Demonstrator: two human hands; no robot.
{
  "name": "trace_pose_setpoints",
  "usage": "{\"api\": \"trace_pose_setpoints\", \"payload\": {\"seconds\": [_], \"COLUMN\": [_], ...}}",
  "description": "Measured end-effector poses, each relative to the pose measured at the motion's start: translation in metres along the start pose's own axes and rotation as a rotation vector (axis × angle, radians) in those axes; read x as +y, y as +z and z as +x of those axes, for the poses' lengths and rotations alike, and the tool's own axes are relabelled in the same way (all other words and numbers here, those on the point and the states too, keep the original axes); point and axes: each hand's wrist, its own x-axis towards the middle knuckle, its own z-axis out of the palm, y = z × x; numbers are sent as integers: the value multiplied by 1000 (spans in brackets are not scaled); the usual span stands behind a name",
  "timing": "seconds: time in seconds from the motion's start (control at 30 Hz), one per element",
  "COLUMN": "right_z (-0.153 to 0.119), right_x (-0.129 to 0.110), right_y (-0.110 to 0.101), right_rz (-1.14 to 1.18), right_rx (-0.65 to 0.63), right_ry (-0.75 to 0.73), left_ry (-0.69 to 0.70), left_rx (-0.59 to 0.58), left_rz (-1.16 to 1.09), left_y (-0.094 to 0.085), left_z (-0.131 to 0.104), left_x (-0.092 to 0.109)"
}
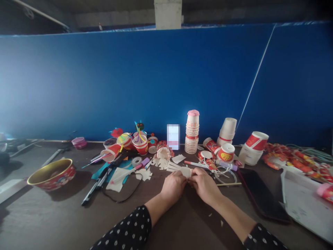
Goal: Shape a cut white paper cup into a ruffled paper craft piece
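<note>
Both hands meet over the dark table, closed on a white paper cup cut into strips. The strips fan out to the far left of my fingers. My left hand grips its near left side with bent fingers. Opposite it, my right hand pinches the right edge, fingertips close to those of the left. The fingers hide part of the cup. Just beyond lie a white paper scrap, a cut-open cup and a red-and-white marker.
A tall stack of paper cups stands behind my hands, beside a phone-like screen. Decorated cups and a gold-rimmed bowl are left. On the right are more cups, a dark tablet and a white sheet.
</note>
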Motion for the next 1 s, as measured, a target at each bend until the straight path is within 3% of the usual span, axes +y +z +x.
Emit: {"api": "trace_pose_setpoints", "payload": {"seconds": [0.17, 0.8, 1.0], "right_z": [-1, -2, 0], "right_x": [-6, -5, -2], "right_y": [-1, 3, 8], "right_rz": [-128, -233, -115], "right_rx": [27, 73, 36], "right_ry": [-35, -58, -54], "left_ry": [-8, 4, 20], "left_rx": [1, -13, 23], "left_rz": [2, -17, -76], "left_y": [-3, -7, -5], "left_z": [0, -1, 0], "left_x": [2, 4, 3]}}
